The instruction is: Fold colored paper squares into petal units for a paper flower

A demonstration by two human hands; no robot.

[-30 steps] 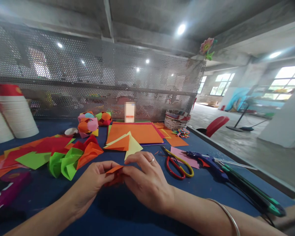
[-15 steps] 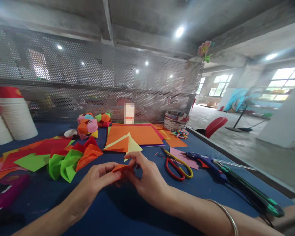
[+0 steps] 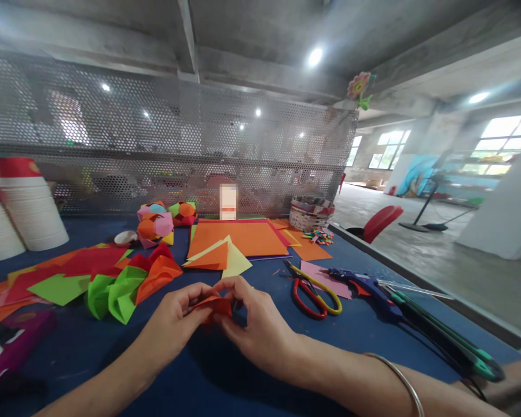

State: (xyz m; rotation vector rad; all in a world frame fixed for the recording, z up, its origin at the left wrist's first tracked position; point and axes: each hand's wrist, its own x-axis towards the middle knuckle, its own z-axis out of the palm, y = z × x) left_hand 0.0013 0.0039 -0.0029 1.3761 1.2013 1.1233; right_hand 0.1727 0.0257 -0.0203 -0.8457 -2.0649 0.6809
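Change: right hand [image 3: 260, 330] has curled in since a moment ago, meeting left hand [image 3: 178, 321].
Fingers: both pinched closed on the folded orange paper [image 3: 215, 305], creasing it above the surface [image 3: 226, 382].

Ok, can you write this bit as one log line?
left hand: pinching orange folded paper | right hand: pinching same paper | scissors: lying right

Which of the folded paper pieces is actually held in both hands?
The small orange folded piece, pinched between the left hand and right hand above the blue table. The green folds and orange-red folds lie untouched farther left.
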